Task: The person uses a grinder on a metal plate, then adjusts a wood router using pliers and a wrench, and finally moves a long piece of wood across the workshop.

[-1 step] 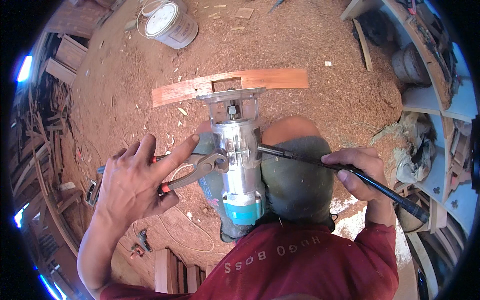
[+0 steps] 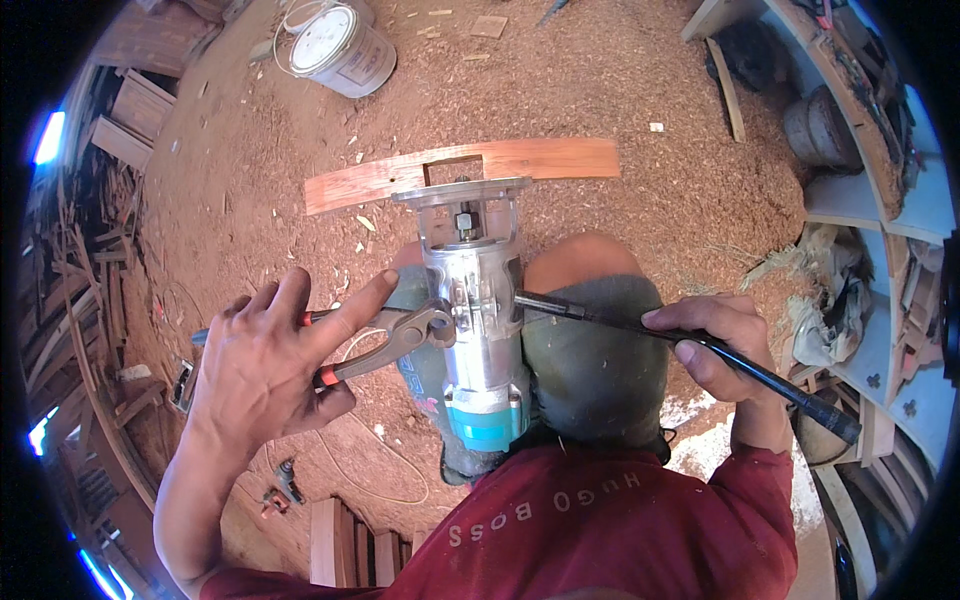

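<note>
A silver router (image 2: 470,310) with a teal end cap lies upright in the picture along my legs, its round base (image 2: 462,188) at the top and a collet nut (image 2: 464,222) showing inside. Behind the base is a reddish wooden piece (image 2: 548,158) with a rectangular cutout. My left hand (image 2: 275,370) is closed on pliers (image 2: 395,340) with orange-and-dark handles, the jaws at the router's left side. My right hand (image 2: 715,345) grips a long black rod (image 2: 600,312), whose far end meets the router's right side.
A white bucket (image 2: 345,65) stands on the shaving-covered floor (image 2: 230,150). Scrap wood (image 2: 100,260) lines the left side. A shelving unit (image 2: 850,190) with bundles is at right. A cable (image 2: 395,470), a small tool (image 2: 287,480) and boards (image 2: 335,540) lie at lower left.
</note>
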Tool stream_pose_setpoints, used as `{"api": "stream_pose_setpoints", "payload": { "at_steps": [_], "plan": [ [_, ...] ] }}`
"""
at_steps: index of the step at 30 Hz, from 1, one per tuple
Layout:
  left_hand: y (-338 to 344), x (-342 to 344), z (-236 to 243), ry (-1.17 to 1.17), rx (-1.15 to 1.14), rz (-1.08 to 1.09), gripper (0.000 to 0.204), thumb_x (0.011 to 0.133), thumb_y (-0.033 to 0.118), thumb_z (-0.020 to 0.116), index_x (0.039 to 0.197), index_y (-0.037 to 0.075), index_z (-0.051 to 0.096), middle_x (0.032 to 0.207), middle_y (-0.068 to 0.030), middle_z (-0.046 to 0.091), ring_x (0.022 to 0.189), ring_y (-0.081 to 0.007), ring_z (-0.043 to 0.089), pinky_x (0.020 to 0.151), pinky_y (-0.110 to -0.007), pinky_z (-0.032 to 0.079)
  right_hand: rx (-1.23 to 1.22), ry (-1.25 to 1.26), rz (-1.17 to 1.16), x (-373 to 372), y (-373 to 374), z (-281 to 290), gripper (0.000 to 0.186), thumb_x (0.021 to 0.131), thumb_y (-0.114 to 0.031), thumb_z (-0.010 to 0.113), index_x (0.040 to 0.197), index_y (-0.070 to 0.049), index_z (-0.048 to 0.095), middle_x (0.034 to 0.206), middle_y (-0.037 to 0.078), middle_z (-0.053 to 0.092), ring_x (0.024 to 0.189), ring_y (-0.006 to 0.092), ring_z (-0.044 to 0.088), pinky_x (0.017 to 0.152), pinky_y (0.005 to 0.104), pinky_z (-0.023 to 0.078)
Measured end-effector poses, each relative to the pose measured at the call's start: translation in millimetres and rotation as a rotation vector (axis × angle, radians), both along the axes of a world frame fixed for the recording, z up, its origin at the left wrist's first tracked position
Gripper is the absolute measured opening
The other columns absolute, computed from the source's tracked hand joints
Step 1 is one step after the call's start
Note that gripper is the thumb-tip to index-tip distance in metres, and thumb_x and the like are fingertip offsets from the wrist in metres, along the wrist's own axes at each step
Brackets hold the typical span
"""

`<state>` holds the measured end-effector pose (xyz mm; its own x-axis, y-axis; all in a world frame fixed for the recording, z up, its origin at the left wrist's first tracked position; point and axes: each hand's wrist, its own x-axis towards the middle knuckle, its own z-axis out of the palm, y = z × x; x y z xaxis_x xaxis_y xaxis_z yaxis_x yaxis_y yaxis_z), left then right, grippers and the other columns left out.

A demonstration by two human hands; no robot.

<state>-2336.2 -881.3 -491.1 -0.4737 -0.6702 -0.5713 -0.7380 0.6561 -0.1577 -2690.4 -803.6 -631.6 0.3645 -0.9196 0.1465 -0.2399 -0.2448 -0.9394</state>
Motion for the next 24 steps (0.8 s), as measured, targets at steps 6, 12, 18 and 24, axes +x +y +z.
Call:
{"api": "stream_pose_setpoints", "payload": {
  "at_steps": [6,12,18,24],
  "plan": [
    [-4,6,-5,0.029,-0.003,-0.037,0.098,0.057,0.031,0.076,0.147,0.042,0.038,0.087,-0.0086,0.046,0.073,-0.0252,0.057,0.065,-0.039,0.053,-0.104,-0.006,0.020,1,-5,-1,0.030,0.084,-0.021,0.060,0.094,0.005,0.070,0.084,0.019,0.072,0.069,0.0297,0.071,0.064,0.0361,0.056],
    [-8,15,-11,0.037,-0.069,-0.111,0.096,0.049,0.042,0.071,0.142,0.032,0.050,0.086,-0.0095,0.045,0.073,-0.0274,0.055,0.065,-0.040,0.048,-0.062,-0.003,0.094,-5,-7,-3,0.027,0.081,-0.018,0.059,0.092,0.004,0.071,0.084,0.018,0.072,0.069,0.0305,0.071,0.064,0.0371,0.057],
    [-9,17,-7,0.141,-0.026,-0.058,0.096,0.053,0.036,0.067,0.146,0.042,0.042,0.083,-0.0081,0.042,0.070,-0.0237,0.053,0.060,-0.038,0.050,-0.073,-0.025,0.062,3,-5,-3,0.027,0.078,-0.017,0.060,0.092,0.003,0.071,0.082,0.017,0.072,0.068,0.0301,0.070,0.063,0.0368,0.056],
    [-10,13,-2,0.134,-0.007,-0.084,0.100,0.053,0.036,0.067,0.149,0.041,0.038,0.082,-0.0083,0.042,0.071,-0.0253,0.054,0.058,-0.039,0.051,-0.119,-0.048,0.045,7,-3,-2,0.028,0.078,-0.018,0.060,0.093,0.003,0.071,0.081,0.018,0.072,0.066,0.0284,0.070,0.061,0.0351,0.055]
  ]
}}
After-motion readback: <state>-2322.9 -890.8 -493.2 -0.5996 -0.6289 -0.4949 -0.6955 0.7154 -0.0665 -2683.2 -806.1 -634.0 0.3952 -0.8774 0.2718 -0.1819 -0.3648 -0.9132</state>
